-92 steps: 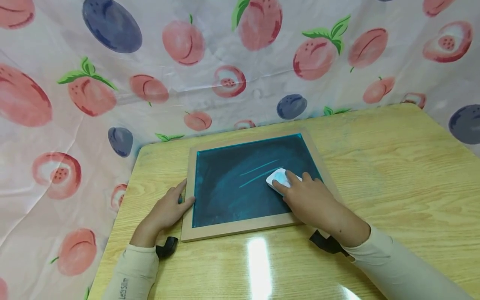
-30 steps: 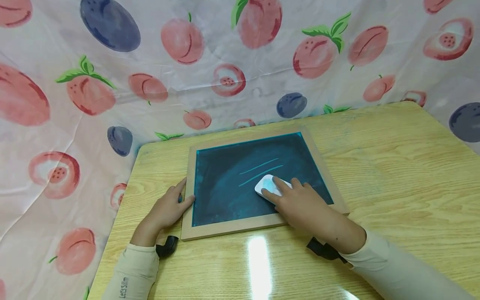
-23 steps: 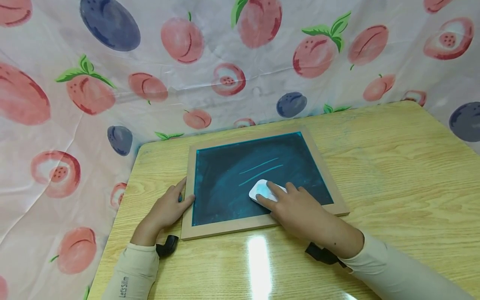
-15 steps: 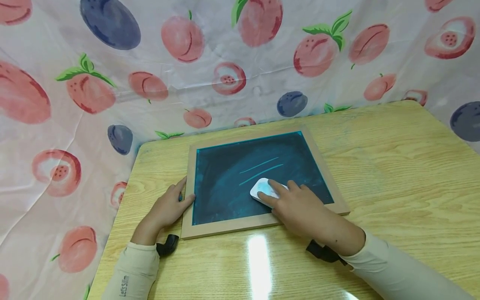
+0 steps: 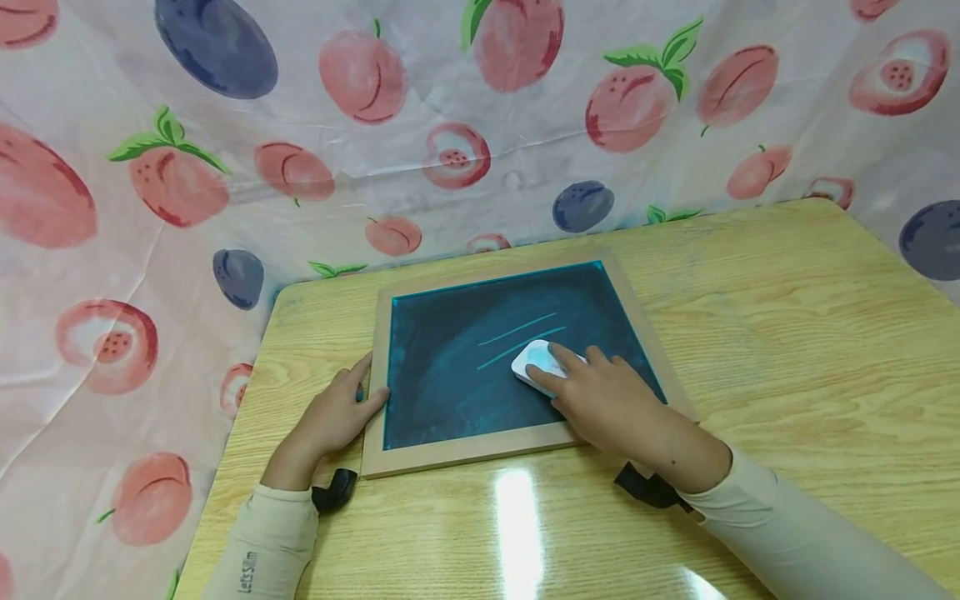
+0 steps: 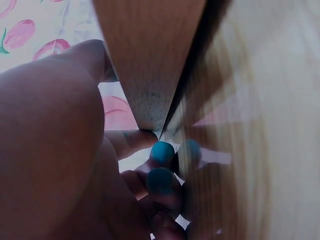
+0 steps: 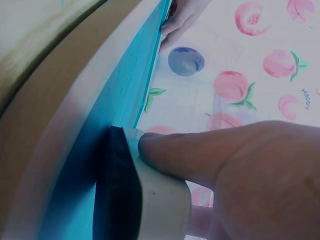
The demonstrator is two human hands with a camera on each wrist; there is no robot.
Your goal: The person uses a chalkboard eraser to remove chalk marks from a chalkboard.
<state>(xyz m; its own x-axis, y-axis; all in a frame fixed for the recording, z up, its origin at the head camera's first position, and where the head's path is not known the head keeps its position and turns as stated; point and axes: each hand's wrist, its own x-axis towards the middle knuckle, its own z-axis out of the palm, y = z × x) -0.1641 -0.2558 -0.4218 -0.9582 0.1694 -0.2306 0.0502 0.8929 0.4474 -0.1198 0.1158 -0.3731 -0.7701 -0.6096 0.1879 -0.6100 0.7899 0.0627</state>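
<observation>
In the head view, a small wood-framed chalkboard (image 5: 457, 375) lies on the table, with two blue-green chalk lines (image 5: 517, 337) slanting across its middle. My right hand (image 5: 611, 408) grips a white chalkboard eraser (image 5: 528, 362) from above, thumb and fingers on its sides and top. The eraser sits just below and right of the lines; its dark felt side faces the board in the right wrist view. My left hand (image 5: 337, 412) rests at the board's left edge, thumb on the frame. In the left wrist view, its curled fingers hold blue-green chalk (image 6: 161, 180).
The yellow wood-grain table (image 5: 810, 333) extends around the board, with faint bluish smudges at its back. A peach-printed cloth (image 5: 300, 83) hangs behind the table and along its left side. Black wrist mounts (image 5: 335, 492) sit under both wrists.
My right hand has swept the eraser down and left across the board, then back up and right. The left hand stays at the board's edge; the two chalk lines look the same.
</observation>
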